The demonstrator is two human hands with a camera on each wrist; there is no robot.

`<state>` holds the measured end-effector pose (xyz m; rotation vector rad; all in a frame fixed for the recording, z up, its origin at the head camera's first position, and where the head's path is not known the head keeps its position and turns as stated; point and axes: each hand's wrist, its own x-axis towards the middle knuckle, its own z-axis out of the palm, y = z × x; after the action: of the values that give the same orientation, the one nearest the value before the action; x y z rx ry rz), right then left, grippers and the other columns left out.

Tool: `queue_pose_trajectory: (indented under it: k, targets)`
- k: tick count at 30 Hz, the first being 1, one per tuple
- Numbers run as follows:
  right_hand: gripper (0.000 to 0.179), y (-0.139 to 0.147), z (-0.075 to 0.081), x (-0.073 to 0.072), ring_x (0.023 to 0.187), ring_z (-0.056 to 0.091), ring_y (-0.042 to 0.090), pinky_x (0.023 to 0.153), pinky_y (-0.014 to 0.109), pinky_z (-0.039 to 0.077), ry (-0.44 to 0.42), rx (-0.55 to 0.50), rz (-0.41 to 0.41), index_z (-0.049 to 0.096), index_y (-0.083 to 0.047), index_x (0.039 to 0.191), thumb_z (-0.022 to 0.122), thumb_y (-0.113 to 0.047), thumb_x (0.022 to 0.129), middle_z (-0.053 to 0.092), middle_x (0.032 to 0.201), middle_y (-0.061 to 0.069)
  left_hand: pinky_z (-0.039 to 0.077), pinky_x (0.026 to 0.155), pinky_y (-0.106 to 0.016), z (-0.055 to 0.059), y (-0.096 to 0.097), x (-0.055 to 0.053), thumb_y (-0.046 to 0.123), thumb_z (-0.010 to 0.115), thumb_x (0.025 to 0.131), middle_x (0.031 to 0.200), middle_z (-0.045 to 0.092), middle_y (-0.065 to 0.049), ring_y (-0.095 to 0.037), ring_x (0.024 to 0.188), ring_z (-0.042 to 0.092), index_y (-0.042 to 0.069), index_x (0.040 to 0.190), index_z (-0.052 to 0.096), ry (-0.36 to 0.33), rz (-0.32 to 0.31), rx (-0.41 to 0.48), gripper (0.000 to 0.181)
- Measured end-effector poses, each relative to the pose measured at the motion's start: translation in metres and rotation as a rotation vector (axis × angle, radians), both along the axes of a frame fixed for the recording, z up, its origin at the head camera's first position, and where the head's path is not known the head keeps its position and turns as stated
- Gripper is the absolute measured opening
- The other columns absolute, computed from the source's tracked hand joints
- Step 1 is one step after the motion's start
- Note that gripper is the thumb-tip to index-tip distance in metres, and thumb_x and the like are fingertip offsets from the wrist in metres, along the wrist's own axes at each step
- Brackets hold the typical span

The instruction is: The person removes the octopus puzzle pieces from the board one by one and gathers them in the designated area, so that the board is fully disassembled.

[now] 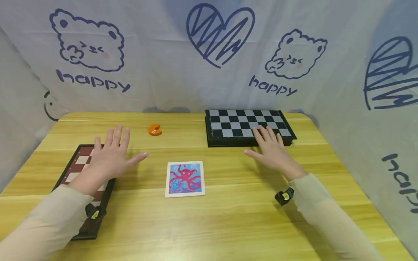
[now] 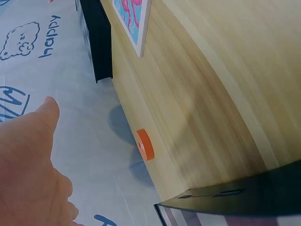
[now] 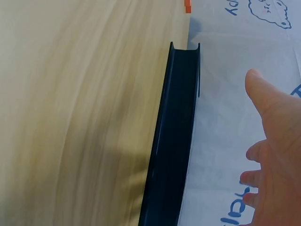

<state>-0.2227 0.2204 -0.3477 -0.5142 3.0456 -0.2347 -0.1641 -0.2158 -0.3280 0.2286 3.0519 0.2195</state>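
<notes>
The left grip above the brown board and right grip near the black board, both empty with fingers spread, flank the card.

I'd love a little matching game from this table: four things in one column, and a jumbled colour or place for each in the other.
1. Octopus picture
2. Small curved piece
3. Black-and-grey board
4. Brown-and-cream board

A. Orange
B. Partly behind the left hand in the head view
C. White-bordered
D. Partly behind the right hand in the head view

Pairs: 1-C, 2-A, 3-D, 4-B
</notes>
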Motion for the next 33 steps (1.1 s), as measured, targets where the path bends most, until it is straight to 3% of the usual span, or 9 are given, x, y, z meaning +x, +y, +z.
queue_pose_trajectory:
  k: [11, 17, 23, 33]
  targets:
    - [0.089, -0.025, 0.008, -0.002, 0.137, -0.004, 0.035, 0.106, 0.055, -0.002, 0.023, -0.007, 0.084, 0.009, -0.008, 0.149, 0.045, -0.061, 0.087, 0.004, 0.152, 0.017, -0.016, 0.099, -0.059, -0.003, 0.01, -0.002, 0.072, 0.031, 0.084, 0.148, -0.013, -0.026, -0.043, 0.132, -0.015, -0.002, 0.145, -0.005, 0.004, -0.022, 0.013, 0.103]
    - [0.088, -0.046, 0.01, 0.0, 0.137, 0.0, 0.035, 0.107, 0.054, 0.001, 0.038, -0.015, 0.135, 0.01, -0.008, 0.149, 0.045, -0.061, 0.087, 0.006, 0.152, 0.015, -0.016, 0.1, -0.058, -0.007, 0.024, -0.004, 0.072, 0.032, 0.083, 0.149, -0.011, -0.023, -0.04, 0.133, -0.014, -0.001, 0.145, -0.005, -0.01, -0.053, 0.011, 0.103]
    - [0.086, -0.071, 0.009, 0.004, 0.138, 0.003, 0.031, 0.108, 0.05, 0.004, 0.04, -0.054, 0.219, 0.012, -0.009, 0.149, 0.045, -0.06, 0.088, 0.01, 0.152, 0.014, -0.014, 0.102, -0.056, -0.016, 0.043, -0.002, 0.069, 0.036, 0.085, 0.15, -0.009, -0.021, -0.039, 0.135, -0.011, 0.0, 0.146, -0.001, -0.013, -0.085, 0.005, 0.1]
    - [0.083, -0.12, 0.001, 0.012, 0.136, 0.017, 0.03, 0.109, 0.043, 0.014, 0.009, -0.083, 0.362, 0.02, -0.007, 0.147, 0.051, -0.056, 0.087, 0.021, 0.149, 0.014, -0.002, 0.105, -0.057, -0.037, 0.073, 0.01, 0.063, 0.046, 0.085, 0.151, 0.004, -0.021, -0.039, 0.136, 0.001, -0.001, 0.146, 0.01, -0.013, -0.138, -0.022, 0.095]
